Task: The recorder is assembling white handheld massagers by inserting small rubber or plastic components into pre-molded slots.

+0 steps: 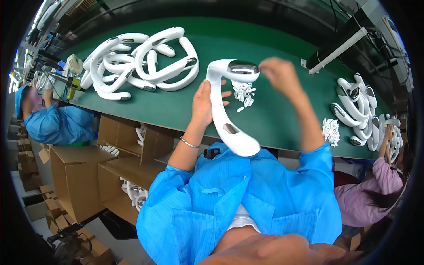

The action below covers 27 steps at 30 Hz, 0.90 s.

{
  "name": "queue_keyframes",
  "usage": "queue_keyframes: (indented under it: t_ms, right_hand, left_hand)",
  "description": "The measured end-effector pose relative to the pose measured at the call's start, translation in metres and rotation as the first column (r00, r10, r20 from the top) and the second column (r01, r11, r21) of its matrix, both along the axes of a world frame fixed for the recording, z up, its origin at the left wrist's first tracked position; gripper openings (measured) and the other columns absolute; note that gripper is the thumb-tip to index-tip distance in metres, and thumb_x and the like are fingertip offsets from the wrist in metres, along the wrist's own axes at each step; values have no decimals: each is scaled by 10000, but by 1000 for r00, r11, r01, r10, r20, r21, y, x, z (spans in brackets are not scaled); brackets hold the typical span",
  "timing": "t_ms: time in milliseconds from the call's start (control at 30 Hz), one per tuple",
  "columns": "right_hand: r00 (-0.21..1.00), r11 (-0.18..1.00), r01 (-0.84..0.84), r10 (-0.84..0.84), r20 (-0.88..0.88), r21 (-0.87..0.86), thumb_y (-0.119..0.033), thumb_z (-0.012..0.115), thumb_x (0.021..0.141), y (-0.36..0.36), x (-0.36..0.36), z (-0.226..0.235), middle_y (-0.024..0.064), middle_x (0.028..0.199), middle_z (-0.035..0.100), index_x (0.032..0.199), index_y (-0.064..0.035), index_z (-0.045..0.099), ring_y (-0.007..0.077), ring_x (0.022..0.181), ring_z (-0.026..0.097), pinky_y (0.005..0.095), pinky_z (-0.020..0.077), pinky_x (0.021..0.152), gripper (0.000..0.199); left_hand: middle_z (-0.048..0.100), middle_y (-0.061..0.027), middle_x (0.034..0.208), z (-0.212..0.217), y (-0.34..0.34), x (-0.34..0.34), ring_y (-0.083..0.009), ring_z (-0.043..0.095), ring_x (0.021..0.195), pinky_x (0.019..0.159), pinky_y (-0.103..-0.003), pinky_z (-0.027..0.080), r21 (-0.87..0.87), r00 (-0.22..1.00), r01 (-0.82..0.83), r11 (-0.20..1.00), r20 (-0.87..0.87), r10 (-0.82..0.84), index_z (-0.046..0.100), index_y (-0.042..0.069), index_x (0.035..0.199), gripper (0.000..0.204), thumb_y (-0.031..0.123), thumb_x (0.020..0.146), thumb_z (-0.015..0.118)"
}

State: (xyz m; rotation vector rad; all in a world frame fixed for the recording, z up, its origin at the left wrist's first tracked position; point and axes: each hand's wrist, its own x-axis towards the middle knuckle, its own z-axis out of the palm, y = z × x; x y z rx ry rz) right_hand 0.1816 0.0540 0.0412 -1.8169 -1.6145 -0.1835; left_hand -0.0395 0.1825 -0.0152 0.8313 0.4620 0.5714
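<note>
My left hand (204, 104) is wrapped round a curved white plastic housing (217, 104), shaped like a neck-worn device, holding it upright above the green bench. One end of it bears a glossy silver-grey cap (244, 67) and points right; the rounded lower end hangs toward my blue jacket. Beside the cap is my right hand (280, 74), blurred by motion, its fingers drawn together in a pinch. Whatever may be between those fingertips is too small to make out. Behind the housing, a small pile of little white parts (243, 92) lies on the bench.
Many similar white housings (145, 66) are heaped at the left of the green bench (265, 42). More housings (360, 108) and small white parts (331, 131) lie at the right. Cardboard boxes (73, 181) stand below left. Co-workers sit at both ends, in blue (59, 123) and pink (364, 194).
</note>
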Motion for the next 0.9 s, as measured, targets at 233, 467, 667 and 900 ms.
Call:
queue_keyframes:
  t_ms: [233, 467, 667, 900]
  right_hand:
    - [987, 974, 99, -122, -104, -206, -12, 668, 713, -22, -35, -76, 107, 862, 620, 874, -42, 655, 302, 788, 602, 378, 499, 683, 165]
    - [707, 957, 29, -223, -671, -288, 51, 654, 734, -47, -49, -57, 67, 840, 642, 840, 10, 626, 139, 715, 613, 252, 500, 657, 117]
    - [526, 991, -83, -49, -849, -109, 63, 650, 741, -80, -94, -28, 49, 837, 637, 824, 14, 659, 102, 749, 599, 223, 487, 658, 97]
    - [527, 992, 30, -117, -842, -120, 29, 645, 754, -88, -123, -39, 66, 779, 628, 869, -11, 691, 119, 689, 583, 237, 469, 629, 131]
  left_hand:
    - [614, -153, 1003, -22, -12, -1, -185, 631, 697, 586, -287, 559, -79, 979, 186, 979, 102, -177, 494, -5, 1127, 400, 356, 968, 431]
    - [586, -147, 1000, -20, -44, 0, -249, 650, 827, 644, -326, 575, -156, 961, 276, 949, 69, -268, 452, 12, 1143, 366, 317, 947, 497]
    - [598, -116, 850, -7, -58, 5, -195, 619, 699, 609, -307, 540, 115, 901, 396, 911, -238, -362, 415, 36, 1109, 312, 322, 985, 403]
    - [638, -96, 935, -15, -61, 1, -167, 603, 809, 702, -262, 497, 283, 891, 455, 844, -163, -425, 497, 17, 1230, 388, 95, 859, 579]
